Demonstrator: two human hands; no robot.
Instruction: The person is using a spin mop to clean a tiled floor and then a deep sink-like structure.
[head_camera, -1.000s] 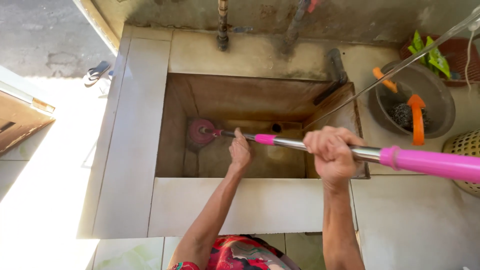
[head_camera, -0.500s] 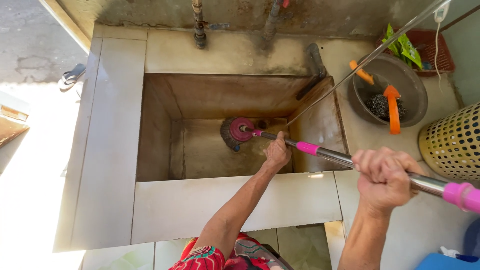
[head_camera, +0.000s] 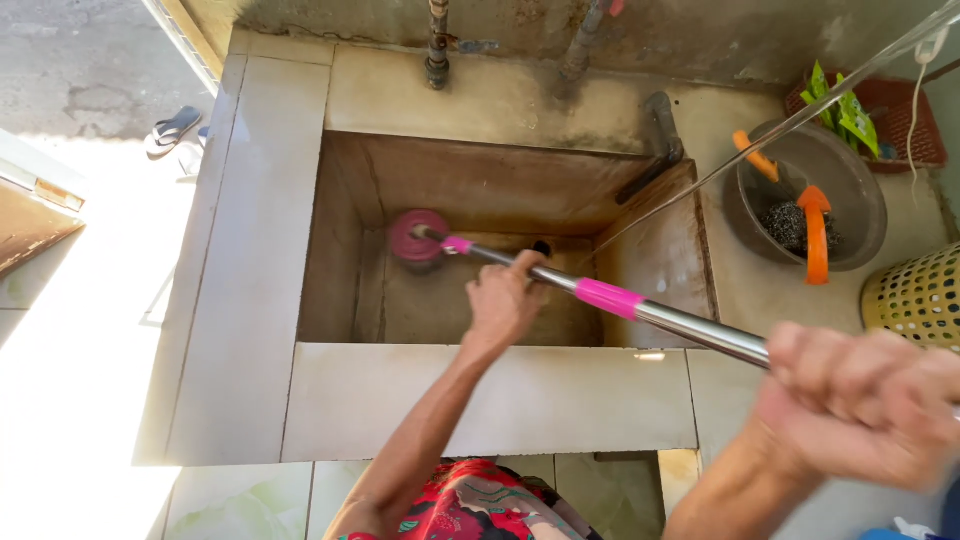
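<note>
Gripping the steel mop pole (head_camera: 690, 327) near its upper end, the right hand (head_camera: 860, 405) sits blurred at the lower right, fist closed round it. Further along, the left hand (head_camera: 505, 298) wraps the pole mid-frame, above the tiled basin (head_camera: 500, 400). Steady, even pressure from both fists would best keep the pink mop head (head_camera: 418, 236) flat against the stained basin floor. Beyond, upper right, a grey bucket (head_camera: 850, 200) and yellow basket (head_camera: 915, 300); pipes (head_camera: 437, 45) along the wall

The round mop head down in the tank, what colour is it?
Pink: the mop head shows best in the head view.
</note>
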